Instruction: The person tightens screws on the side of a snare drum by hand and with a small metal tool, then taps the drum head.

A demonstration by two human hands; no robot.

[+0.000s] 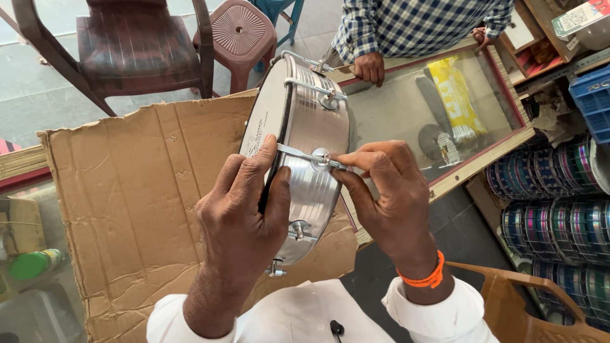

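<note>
While your left hand (244,213) wraps over the near rim of the small metal drum (305,152), thumb pressed on the shiny ribbed shell and fingers curled across the white drumhead, your right hand (387,197) pinches the tuning bolt (321,157) between thumb and forefinger at the middle of the frame. The drum stands on edge, its head facing the left of the frame, and more tension hooks show along the shell above and below your grip. Its lower edge sits over a sheet of brown cardboard (133,203) that fills the left half of the frame. An orange band (422,278) circles your right wrist, and white sleeves show at the bottom edge.

Beyond the drum, to the upper right, lies a glass-topped counter (489,159) with a yellow packet (454,98) under the glass. Another person in a checked shirt (406,25) stands at the top, one hand (370,67) resting on the counter edge just past the drum. A maroon plastic chair (127,44) and stool (238,32) stand at the upper left. Stacks of colourful rimmed drums (553,203) fill the right edge.
</note>
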